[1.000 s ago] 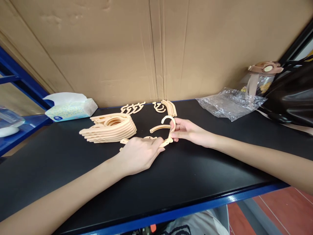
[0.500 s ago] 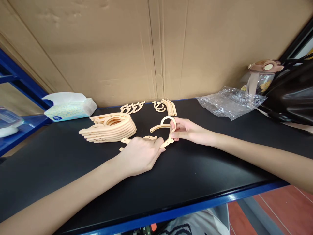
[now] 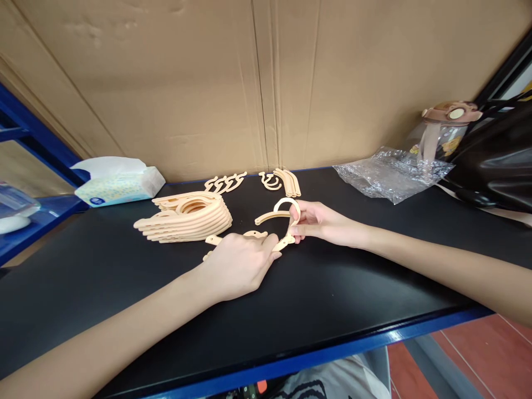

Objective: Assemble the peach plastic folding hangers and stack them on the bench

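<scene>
My right hand (image 3: 313, 223) pinches a cream plastic hanger hook (image 3: 286, 200) between thumb and fingers, its curve facing up and left. My left hand (image 3: 240, 267), palm down, grips a cream hanger arm (image 3: 284, 244) whose end meets the base of the hook. My fingers hide most of that joint. Beyond the left hand, other cream hanger pieces (image 3: 213, 240) show in part; I cannot tell whether they join the held arm. Behind the hook, a loose curved arm (image 3: 270, 215) lies on the black tabletop (image 3: 332, 288).
At left sits a stack of folded cream hangers (image 3: 199, 233), with a tissue pack (image 3: 120, 185) behind. Several hooks (image 3: 225, 183), more hooks (image 3: 271, 182) and curved arms (image 3: 290, 183) lie at the back. A clear plastic bag (image 3: 386, 174), bottle (image 3: 451, 130) and black bag (image 3: 499, 155) stand right.
</scene>
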`<move>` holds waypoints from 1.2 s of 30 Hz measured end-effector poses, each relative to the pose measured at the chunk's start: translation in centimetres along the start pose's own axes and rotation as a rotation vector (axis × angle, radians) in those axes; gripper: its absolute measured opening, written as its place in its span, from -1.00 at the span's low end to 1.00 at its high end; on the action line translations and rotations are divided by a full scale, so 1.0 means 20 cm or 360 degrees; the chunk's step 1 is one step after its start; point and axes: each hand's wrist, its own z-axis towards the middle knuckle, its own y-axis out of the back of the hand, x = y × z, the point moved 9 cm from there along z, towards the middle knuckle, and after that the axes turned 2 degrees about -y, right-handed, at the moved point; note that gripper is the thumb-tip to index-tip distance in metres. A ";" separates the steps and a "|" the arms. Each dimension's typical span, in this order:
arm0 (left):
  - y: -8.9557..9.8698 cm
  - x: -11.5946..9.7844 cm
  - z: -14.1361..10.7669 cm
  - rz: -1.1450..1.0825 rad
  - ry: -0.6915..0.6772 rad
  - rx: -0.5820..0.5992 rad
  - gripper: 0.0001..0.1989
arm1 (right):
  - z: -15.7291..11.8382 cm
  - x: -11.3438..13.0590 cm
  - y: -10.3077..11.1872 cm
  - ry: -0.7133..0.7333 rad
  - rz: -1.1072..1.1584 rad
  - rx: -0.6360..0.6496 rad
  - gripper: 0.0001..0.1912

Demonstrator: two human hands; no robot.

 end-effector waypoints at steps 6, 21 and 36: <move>-0.01 0.00 0.00 -0.0006 0.0004 0.0019 -0.79 | 0.00 0.01 0.00 0.0033 -0.0064 0.0023 -0.76; 0.01 0.00 0.00 -0.0025 -0.0005 -0.0001 -0.80 | 0.01 -0.01 -0.02 0.0026 0.0017 0.0086 -0.75; 0.01 0.04 -0.05 -0.0340 0.0491 0.0170 -0.83 | 0.00 0.05 -0.04 0.0109 0.0011 0.0149 -0.82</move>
